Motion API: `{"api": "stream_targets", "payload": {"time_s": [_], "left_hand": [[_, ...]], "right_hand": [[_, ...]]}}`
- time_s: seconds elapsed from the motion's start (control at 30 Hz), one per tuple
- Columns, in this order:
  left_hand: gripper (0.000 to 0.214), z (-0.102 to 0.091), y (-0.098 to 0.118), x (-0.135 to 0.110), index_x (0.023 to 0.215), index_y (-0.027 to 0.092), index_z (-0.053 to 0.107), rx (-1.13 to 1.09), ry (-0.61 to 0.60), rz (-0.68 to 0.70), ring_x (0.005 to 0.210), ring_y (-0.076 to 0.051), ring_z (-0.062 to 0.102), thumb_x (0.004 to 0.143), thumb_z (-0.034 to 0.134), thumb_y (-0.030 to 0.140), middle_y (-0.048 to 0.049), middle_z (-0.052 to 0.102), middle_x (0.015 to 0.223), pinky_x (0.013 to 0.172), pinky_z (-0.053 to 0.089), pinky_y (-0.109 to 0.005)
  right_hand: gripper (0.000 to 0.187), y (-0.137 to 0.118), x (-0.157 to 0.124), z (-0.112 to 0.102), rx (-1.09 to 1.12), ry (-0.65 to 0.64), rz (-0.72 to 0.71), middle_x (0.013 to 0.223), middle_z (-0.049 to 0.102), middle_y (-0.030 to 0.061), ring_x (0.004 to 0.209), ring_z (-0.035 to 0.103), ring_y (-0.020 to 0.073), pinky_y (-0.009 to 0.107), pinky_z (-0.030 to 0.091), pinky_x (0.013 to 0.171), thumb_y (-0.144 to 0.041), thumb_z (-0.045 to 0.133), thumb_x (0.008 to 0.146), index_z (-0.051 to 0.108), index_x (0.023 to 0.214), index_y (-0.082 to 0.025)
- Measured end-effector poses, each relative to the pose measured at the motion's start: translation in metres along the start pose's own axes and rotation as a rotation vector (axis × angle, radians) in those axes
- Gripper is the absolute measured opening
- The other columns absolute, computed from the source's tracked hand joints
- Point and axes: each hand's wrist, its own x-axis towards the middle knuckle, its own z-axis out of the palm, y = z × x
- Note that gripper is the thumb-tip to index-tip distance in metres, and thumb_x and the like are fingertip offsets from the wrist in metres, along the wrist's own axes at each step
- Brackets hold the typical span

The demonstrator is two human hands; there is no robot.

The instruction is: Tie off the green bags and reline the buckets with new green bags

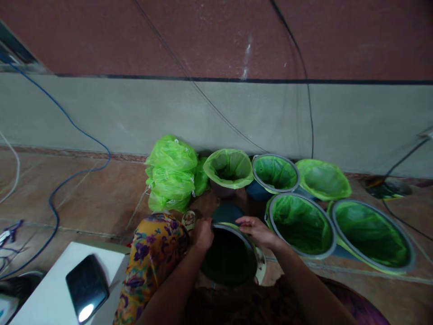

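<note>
Between my knees a dark bucket (230, 264) tilts toward me, with a grey ring and a strip of green mesh at its far rim. My left hand (203, 234) is closed around the rim on its left side. At the upper right of the same rim is my right hand (255, 230), its fingers bent over the edge and the thumb side partly hidden. The bucket's inside is too dark to make out. Just beyond it stands a blue bucket (227, 210), mostly hidden.
Several buckets lined with green mesh bags (301, 223) stand along the right, some with grey rings. A pile of green mesh bags (172, 174) lies by the wall. A phone (87, 286) rests on a white box (50, 282). A blue cable (56, 212) crosses the floor.
</note>
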Motion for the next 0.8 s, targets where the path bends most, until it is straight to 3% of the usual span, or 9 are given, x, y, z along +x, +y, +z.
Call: {"api": "stream_targets", "payload": {"time_s": [0.13,0.27,0.5,0.67,0.8], "left_hand": [[0.043,0.008,0.003,0.001,0.123,0.017,0.057,-0.032,0.022,-0.033,0.107,-0.022,0.059,0.084,0.044,0.007,-0.0124,0.065,0.114,0.088,0.045,-0.031],[0.06,0.02,0.002,0.003,0.143,0.018,0.037,-0.112,0.096,-0.037,0.11,-0.023,0.058,0.083,0.047,0.011,-0.0124,0.062,0.12,0.092,0.044,-0.032],[0.074,0.033,0.003,0.007,0.149,0.016,0.025,-0.113,0.086,-0.002,0.112,-0.022,0.057,0.079,0.046,0.003,-0.0141,0.061,0.12,0.096,0.043,-0.03],[0.075,0.039,0.005,0.009,0.15,0.019,0.025,-0.103,0.098,0.024,0.112,-0.023,0.056,0.079,0.045,0.002,-0.0144,0.061,0.119,0.094,0.045,-0.032],[0.077,0.043,0.003,0.01,0.15,0.018,0.025,-0.109,0.121,0.051,0.113,-0.023,0.055,0.078,0.045,0.001,-0.0139,0.06,0.121,0.096,0.044,-0.032]], "right_hand": [[0.03,0.001,0.002,-0.006,-0.005,0.161,-0.035,0.071,0.065,-0.001,0.065,0.054,0.0118,0.026,0.039,0.065,-0.031,0.072,0.062,0.07,0.089,-0.017],[0.03,0.003,0.002,-0.014,-0.026,0.225,-0.039,0.072,0.066,-0.0006,0.065,0.054,0.0123,0.027,0.04,0.065,-0.032,0.07,0.065,0.07,0.09,-0.017],[0.036,-0.002,0.002,-0.004,-0.088,0.089,-0.087,0.093,0.069,0.0047,0.082,0.06,0.016,0.029,0.044,0.077,-0.043,0.068,0.072,0.069,0.098,-0.018],[0.038,-0.005,0.011,0.015,-0.126,-0.071,-0.09,0.072,0.063,-0.0012,0.065,0.055,0.012,0.026,0.041,0.064,-0.035,0.072,0.066,0.066,0.099,-0.017],[0.033,-0.005,0.014,0.015,-0.153,-0.105,-0.096,0.067,0.06,-0.0026,0.06,0.051,0.0107,0.025,0.037,0.059,-0.031,0.07,0.066,0.066,0.095,-0.016]]}}
